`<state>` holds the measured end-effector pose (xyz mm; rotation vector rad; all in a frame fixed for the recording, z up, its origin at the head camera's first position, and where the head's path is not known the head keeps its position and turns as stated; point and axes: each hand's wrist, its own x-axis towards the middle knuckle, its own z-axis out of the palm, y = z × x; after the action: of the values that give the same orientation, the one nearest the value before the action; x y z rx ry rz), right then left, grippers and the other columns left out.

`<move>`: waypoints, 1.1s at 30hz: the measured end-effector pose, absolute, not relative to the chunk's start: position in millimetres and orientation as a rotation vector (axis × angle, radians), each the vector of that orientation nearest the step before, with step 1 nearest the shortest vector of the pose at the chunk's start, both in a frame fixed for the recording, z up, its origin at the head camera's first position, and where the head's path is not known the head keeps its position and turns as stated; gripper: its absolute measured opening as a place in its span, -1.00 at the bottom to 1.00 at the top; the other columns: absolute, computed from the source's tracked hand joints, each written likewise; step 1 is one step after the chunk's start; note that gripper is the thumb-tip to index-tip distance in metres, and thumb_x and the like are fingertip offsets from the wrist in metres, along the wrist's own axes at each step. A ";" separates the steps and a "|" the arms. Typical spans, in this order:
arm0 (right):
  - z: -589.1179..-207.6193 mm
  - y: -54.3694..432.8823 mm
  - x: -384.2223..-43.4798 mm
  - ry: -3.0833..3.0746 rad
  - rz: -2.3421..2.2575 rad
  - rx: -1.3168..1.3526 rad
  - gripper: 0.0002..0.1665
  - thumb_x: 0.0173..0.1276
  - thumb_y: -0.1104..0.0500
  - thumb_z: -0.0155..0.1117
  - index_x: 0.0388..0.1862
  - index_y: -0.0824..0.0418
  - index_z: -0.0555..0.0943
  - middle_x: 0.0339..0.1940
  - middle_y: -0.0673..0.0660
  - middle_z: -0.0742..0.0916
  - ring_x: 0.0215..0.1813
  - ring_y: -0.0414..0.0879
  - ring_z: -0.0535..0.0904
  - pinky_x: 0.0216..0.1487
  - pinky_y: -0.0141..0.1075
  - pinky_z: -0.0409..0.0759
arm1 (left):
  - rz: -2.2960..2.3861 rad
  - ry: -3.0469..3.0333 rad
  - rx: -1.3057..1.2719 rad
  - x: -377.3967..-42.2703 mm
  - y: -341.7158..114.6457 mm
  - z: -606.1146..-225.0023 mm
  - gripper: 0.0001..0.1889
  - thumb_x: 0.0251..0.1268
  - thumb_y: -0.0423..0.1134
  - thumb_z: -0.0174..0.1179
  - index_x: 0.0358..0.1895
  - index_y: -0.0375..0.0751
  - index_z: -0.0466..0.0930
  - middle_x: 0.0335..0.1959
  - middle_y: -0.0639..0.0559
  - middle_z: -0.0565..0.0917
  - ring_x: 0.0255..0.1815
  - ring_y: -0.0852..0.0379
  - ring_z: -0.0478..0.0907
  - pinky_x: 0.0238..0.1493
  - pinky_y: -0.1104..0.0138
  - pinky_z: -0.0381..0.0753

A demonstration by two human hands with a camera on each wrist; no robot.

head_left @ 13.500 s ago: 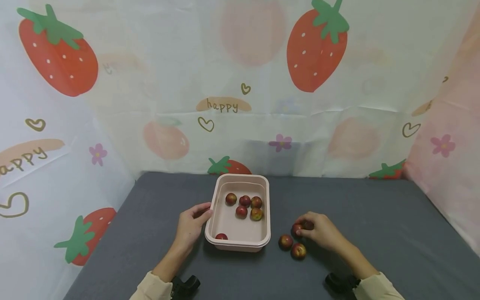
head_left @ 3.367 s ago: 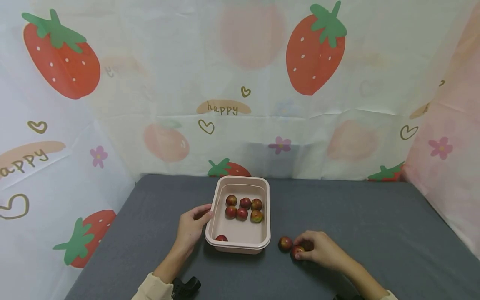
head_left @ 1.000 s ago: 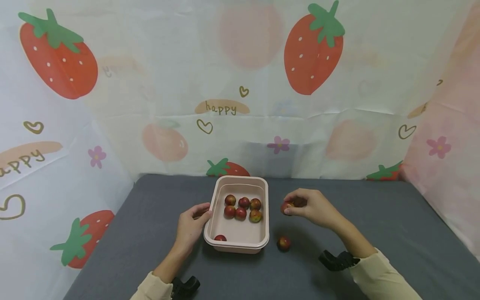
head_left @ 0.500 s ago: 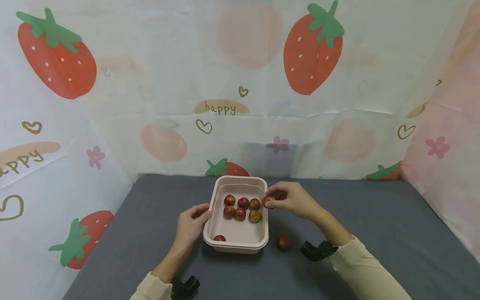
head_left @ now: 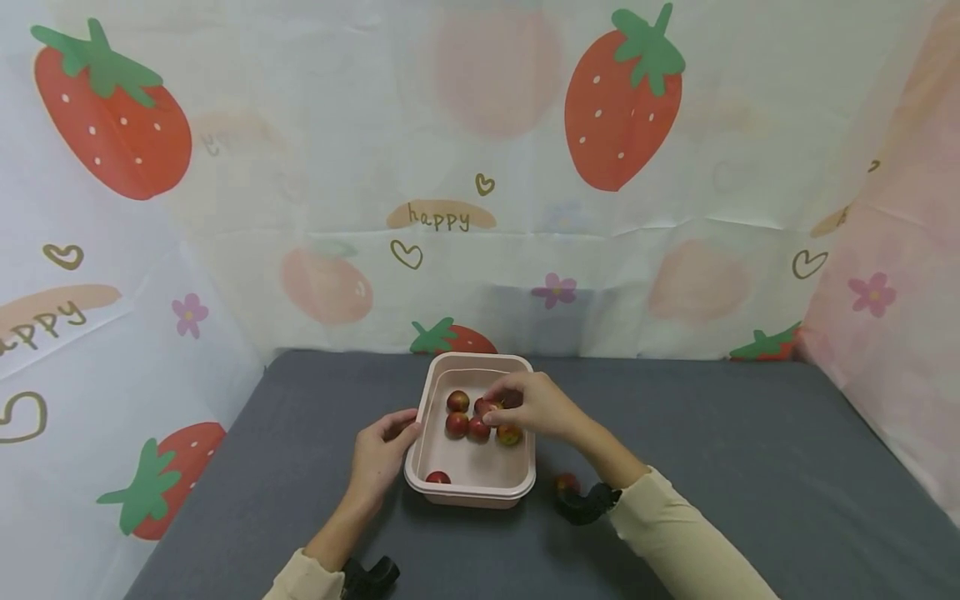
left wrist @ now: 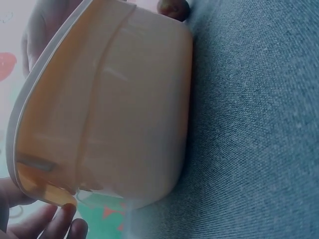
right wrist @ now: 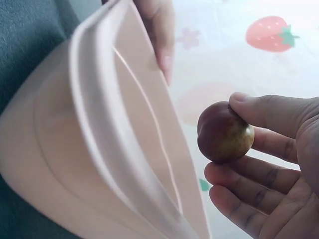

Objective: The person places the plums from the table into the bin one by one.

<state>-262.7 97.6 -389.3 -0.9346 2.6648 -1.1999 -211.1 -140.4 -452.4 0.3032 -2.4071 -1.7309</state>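
A pale pink plastic tub (head_left: 472, 463) stands in the middle of the table with several reddish plums (head_left: 457, 425) inside, one apart near its front wall. My left hand (head_left: 378, 450) holds the tub's left rim between thumb and fingers; in the left wrist view its fingertips (left wrist: 64, 219) are under the rim. Over the tub's right side reaches my right hand (head_left: 542, 407), pinching a dark red plum (right wrist: 224, 132) between thumb and fingers, above the rim in the right wrist view. It hides part of the plums below.
One more plum (head_left: 566, 482) lies on the grey tablecloth (head_left: 675, 467) to the right of the tub, partly hidden by the black wrist mount (head_left: 587, 504). A curtain with strawberry prints (head_left: 622, 108) hangs behind and at both sides.
A plum has been added to the tub's group since the oldest frame. My right hand has since picked up another from the table and brought it left over the tub. The left hand stays.
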 end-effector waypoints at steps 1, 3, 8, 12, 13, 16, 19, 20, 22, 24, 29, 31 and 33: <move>-391.3 94.4 -263.3 2.664 -1.197 -0.943 -0.69 0.15 0.05 0.49 -0.17 0.16 0.72 -0.27 0.03 0.77 -0.28 -0.20 0.52 -0.24 -0.42 0.50 | -1.728 -2.407 0.301 -211.1 -140.2 -452.4 -0.67 0.33 -0.27 0.21 0.11 -0.28 0.63 -0.02 -0.20 0.71 -0.01 0.01 0.60 -0.04 0.34 0.55; -394.3 88.5 -263.7 2.660 -1.196 -0.954 -0.71 0.14 0.05 0.49 -0.19 0.15 0.73 -0.28 0.01 0.77 -0.28 -0.22 0.52 -0.22 -0.43 0.50 | -1.721 -2.407 0.294 -209.8 -140.0 -451.8 -0.67 0.33 -0.27 0.21 0.11 -0.29 0.63 -0.01 -0.21 0.71 0.00 0.00 0.60 -0.03 0.32 0.56; -398.9 75.9 -262.9 2.608 -1.227 -0.944 -0.73 0.15 0.09 0.49 -0.20 0.17 0.73 -0.30 0.04 0.77 -0.35 -0.25 0.52 -0.31 -0.44 0.50 | -1.711 -2.407 0.279 -206.7 -140.0 -452.6 -0.68 0.34 -0.26 0.20 0.11 -0.30 0.63 0.02 -0.22 0.70 0.04 -0.03 0.59 0.06 0.18 0.58; -400.5 67.5 -261.8 2.610 -1.235 -0.926 -0.74 0.15 0.11 0.49 -0.19 0.18 0.73 -0.29 0.05 0.77 -0.40 -0.26 0.51 -0.40 -0.46 0.48 | -1.714 -2.399 0.268 -207.0 -140.5 -453.5 -0.68 0.33 -0.28 0.20 0.10 -0.30 0.63 0.02 -0.22 0.70 0.04 -0.03 0.59 0.01 0.27 0.59; -401.3 65.6 -261.9 2.622 -1.231 -0.935 -0.73 0.15 0.11 0.49 -0.20 0.19 0.73 -0.28 0.06 0.77 -0.40 -0.26 0.51 -0.39 -0.46 0.48 | -1.715 -2.397 0.266 -207.4 -140.6 -453.7 -0.68 0.32 -0.28 0.21 0.09 -0.30 0.63 0.01 -0.22 0.70 0.03 -0.03 0.59 -0.02 0.33 0.58; -405.1 60.7 -263.3 2.643 -1.217 -0.979 -0.73 0.14 0.12 0.50 -0.20 0.21 0.73 -0.30 0.07 0.78 -0.38 -0.29 0.50 -0.35 -0.49 0.47 | -1.718 -2.392 0.257 -208.2 -141.6 -453.7 -0.68 0.31 -0.29 0.22 0.09 -0.31 0.64 -0.01 -0.22 0.71 0.01 -0.01 0.59 -0.12 0.49 0.53; -409.6 56.5 -264.6 2.625 -1.205 -0.996 -0.74 0.15 0.10 0.49 -0.21 0.19 0.72 -0.33 0.05 0.77 -0.43 -0.29 0.48 -0.38 -0.49 0.46 | -1.718 -2.392 0.249 -208.7 -142.4 -453.2 -0.69 0.31 -0.29 0.22 0.08 -0.31 0.64 -0.02 -0.22 0.71 -0.01 0.00 0.59 -0.17 0.54 0.49; -411.0 54.8 -264.8 2.622 -1.197 -1.005 -0.75 0.15 0.10 0.49 -0.22 0.18 0.72 -0.34 0.04 0.76 -0.44 -0.29 0.47 -0.39 -0.49 0.45 | -1.717 -2.393 0.248 -209.0 -142.6 -453.0 -0.69 0.31 -0.29 0.22 0.08 -0.31 0.64 -0.02 -0.22 0.71 -0.01 0.00 0.59 -0.17 0.54 0.49; -412.8 51.2 -264.2 2.631 -1.165 -1.015 -0.76 0.15 0.09 0.49 -0.24 0.16 0.71 -0.35 0.02 0.76 -0.44 -0.28 0.48 -0.38 -0.47 0.45 | -1.711 -2.397 0.246 -208.8 -142.8 -452.3 -0.69 0.31 -0.29 0.23 0.07 -0.31 0.65 -0.02 -0.22 0.71 -0.01 0.00 0.60 -0.16 0.53 0.49; -414.7 47.5 -263.2 2.653 -1.125 -1.013 -0.77 0.14 0.08 0.48 -0.25 0.14 0.71 -0.35 -0.01 0.75 -0.40 -0.28 0.49 -0.35 -0.47 0.45 | -1.705 -2.403 0.251 -209.4 -142.8 -452.4 -0.69 0.31 -0.28 0.23 0.07 -0.30 0.65 -0.02 -0.21 0.71 -0.02 0.00 0.60 -0.16 0.52 0.49; -420.0 39.7 -261.2 2.638 -1.115 -0.966 -0.76 0.14 0.12 0.49 -0.22 0.17 0.72 -0.36 0.00 0.72 -0.35 -0.24 0.51 -0.29 -0.43 0.49 | -1.709 -2.413 0.255 -208.6 -142.8 -453.1 -0.69 0.31 -0.27 0.24 0.08 -0.29 0.65 -0.02 -0.21 0.71 -0.01 0.00 0.60 -0.14 0.48 0.51; -422.7 37.5 -261.2 2.629 -1.123 -0.956 -0.76 0.14 0.13 0.49 -0.22 0.18 0.72 -0.37 0.00 0.72 -0.36 -0.24 0.50 -0.29 -0.43 0.49 | -1.721 -2.412 0.251 -207.7 -142.7 -453.0 -0.69 0.32 -0.28 0.22 0.09 -0.29 0.64 -0.01 -0.21 0.70 0.00 0.00 0.60 -0.10 0.43 0.54; -425.0 35.4 -261.1 2.640 -1.108 -0.958 -0.78 0.14 0.13 0.48 -0.24 0.17 0.72 -0.38 -0.01 0.72 -0.37 -0.26 0.49 -0.30 -0.43 0.49 | -1.730 -2.412 0.248 -207.1 -142.7 -452.9 -0.68 0.33 -0.29 0.21 0.10 -0.29 0.63 0.00 -0.21 0.70 0.02 -0.01 0.60 -0.06 0.37 0.57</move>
<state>-261.1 35.4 -425.0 -0.9579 2.6397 -1.1084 -207.1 -142.7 -452.9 0.2476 -2.4121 -1.7297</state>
